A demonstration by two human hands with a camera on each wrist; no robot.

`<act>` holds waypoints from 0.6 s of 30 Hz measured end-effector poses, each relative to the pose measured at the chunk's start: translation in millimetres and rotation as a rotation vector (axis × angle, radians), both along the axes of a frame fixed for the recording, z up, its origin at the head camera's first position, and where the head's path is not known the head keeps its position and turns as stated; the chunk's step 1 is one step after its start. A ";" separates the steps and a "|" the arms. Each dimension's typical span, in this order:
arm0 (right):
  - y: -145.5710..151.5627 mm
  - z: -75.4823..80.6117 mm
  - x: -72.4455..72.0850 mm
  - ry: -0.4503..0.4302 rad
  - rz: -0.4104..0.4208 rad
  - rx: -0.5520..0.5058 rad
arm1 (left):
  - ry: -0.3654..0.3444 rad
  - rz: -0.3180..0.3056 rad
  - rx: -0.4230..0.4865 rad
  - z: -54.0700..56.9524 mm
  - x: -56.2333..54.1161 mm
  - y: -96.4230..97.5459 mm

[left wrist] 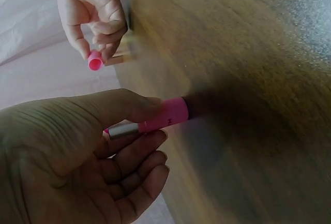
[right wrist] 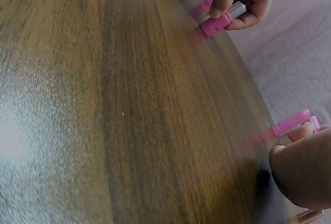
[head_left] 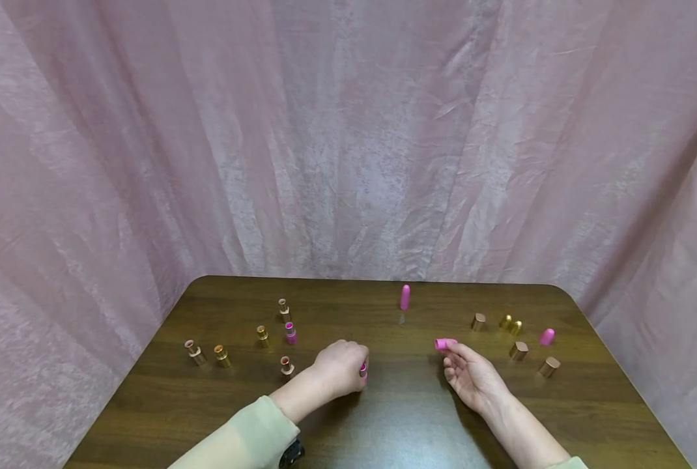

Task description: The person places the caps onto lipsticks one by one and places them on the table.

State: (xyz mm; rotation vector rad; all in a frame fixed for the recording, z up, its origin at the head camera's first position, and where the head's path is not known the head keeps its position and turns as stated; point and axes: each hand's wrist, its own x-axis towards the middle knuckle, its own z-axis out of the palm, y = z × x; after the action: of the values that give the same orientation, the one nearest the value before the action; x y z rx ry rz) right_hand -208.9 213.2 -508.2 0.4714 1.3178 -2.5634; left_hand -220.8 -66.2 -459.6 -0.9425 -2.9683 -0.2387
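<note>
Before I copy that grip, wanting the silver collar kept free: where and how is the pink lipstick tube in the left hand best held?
Probably pinch the pink lipstick tube by its broad pink base, from the left side, as the left hand does: the narrower silver collar projects above it.

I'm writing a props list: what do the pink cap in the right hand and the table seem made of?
Pink cap: probably plastic, smooth, evenly coloured. Table: wood or wood-look laminate, satin, with dark grain and a soft light reflection.
</note>
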 end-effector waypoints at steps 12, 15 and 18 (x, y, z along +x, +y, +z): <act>-0.4 4.1 6.1 -0.001 0.008 -0.004 | -0.215 0.137 0.425 -20.3 10.9 -19.8; 0.2 5.4 8.1 -0.001 0.006 -0.005 | -0.223 0.182 0.513 -31.5 17.1 -24.5; -0.6 6.4 10.0 0.002 0.016 -0.005 | -0.174 0.218 0.514 -41.3 21.2 -26.7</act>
State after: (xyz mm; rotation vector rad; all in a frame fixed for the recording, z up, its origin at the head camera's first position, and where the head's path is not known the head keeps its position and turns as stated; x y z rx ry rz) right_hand -198.9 212.7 -501.9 0.4558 1.3099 -2.5544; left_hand -199.6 -92.8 -500.9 -0.5551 -2.8805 -1.0559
